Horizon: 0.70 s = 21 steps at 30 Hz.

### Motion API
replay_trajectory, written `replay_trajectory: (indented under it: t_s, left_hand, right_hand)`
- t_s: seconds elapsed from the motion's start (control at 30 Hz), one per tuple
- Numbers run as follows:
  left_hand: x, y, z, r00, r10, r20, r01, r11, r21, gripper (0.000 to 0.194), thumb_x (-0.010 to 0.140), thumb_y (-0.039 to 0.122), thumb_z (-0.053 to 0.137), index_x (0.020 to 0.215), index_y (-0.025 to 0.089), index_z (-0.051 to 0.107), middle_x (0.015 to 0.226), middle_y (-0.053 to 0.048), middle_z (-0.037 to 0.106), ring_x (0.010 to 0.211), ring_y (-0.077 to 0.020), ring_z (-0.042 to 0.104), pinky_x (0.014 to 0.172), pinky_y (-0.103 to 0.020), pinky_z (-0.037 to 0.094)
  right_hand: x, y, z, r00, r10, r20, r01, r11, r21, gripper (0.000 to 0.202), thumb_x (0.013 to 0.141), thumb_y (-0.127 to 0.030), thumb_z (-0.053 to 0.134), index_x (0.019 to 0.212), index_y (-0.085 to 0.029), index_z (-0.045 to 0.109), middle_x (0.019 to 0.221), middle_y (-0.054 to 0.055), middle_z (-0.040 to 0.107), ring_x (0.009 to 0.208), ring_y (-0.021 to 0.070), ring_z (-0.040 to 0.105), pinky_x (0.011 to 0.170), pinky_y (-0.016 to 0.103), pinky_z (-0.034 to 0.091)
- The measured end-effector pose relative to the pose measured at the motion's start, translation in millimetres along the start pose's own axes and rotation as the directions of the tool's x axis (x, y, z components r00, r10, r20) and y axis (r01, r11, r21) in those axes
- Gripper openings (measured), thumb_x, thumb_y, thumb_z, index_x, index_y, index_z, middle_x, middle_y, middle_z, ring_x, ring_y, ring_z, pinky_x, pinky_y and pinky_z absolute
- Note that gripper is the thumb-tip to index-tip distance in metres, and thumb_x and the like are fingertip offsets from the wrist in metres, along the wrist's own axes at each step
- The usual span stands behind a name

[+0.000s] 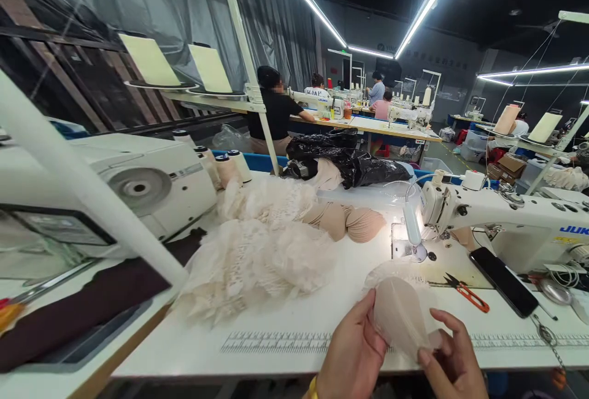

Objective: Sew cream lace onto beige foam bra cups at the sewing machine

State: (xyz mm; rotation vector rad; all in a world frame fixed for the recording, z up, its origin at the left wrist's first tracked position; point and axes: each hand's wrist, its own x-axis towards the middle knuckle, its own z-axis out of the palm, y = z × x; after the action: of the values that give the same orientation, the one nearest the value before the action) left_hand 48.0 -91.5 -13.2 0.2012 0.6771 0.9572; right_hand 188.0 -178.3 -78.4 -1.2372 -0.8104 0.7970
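A beige bra cup with a seam down its middle is held up over the front of the white table. My left hand grips its left edge between thumb and fingers. At the cup's lower right tip, my right hand pinches the edge with thumb and fingertips. Pale lace fabric lies just behind the cup, near the needle area of a white sewing machine. The machine's lamp shines on that spot. Stacked beige cups lie farther back.
A heap of cream lace covers the table's left part. Orange-handled thread snips and a black phone lie right of my hands. A ruler runs along the front edge. Black plastic bags sit behind; several people work beyond.
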Motion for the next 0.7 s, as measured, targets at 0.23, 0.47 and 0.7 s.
replay_trajectory:
  t_s: [0.23, 0.47, 0.7]
  left_hand:
    - [-5.5, -0.9, 3.0, 0.964, -0.093, 0.248, 0.076, 0.994, 0.079, 0.027, 0.084, 0.032, 0.078, 0.105, 0.013, 0.076, 0.107, -0.012, 0.076, 0.105, -0.0290, 0.070, 0.093, -0.037, 0.057]
    - [-3.3, -1.1, 7.5, 0.953, 0.102, 0.286, -0.172, 0.957, 0.232, 0.036, 0.077, 0.040, 0.088, 0.096, 0.011, 0.080, 0.109, -0.015, 0.076, 0.110, -0.0319, 0.067, 0.096, -0.036, 0.053]
    - [-0.9, -2.5, 8.7, 0.951, 0.125, 0.284, -0.199, 0.948, 0.250, 0.039, 0.079, 0.041, 0.086, 0.102, 0.011, 0.079, 0.109, -0.016, 0.077, 0.105, -0.0313, 0.070, 0.090, -0.035, 0.056]
  right_hand:
    - [14.4, -24.2, 15.2, 0.996, 0.091, 0.016, -0.092, 0.985, 0.146, 0.079, 0.076, -0.054, 0.084, 0.141, -0.030, 0.048, 0.091, 0.004, 0.076, 0.083, 0.0253, 0.071, 0.078, 0.036, 0.057]
    - [15.9, -17.2, 16.8, 0.996, 0.086, -0.033, -0.081, 0.987, 0.140, 0.080, 0.075, -0.053, 0.086, 0.141, -0.026, 0.049, 0.093, 0.007, 0.077, 0.086, 0.0268, 0.072, 0.079, 0.037, 0.058]
    - [17.9, -10.5, 14.9, 0.988, 0.153, 0.000, -0.149, 0.961, 0.232, 0.089, 0.071, -0.050, 0.089, 0.143, -0.028, 0.041, 0.098, 0.006, 0.077, 0.082, 0.0251, 0.071, 0.076, 0.037, 0.057]
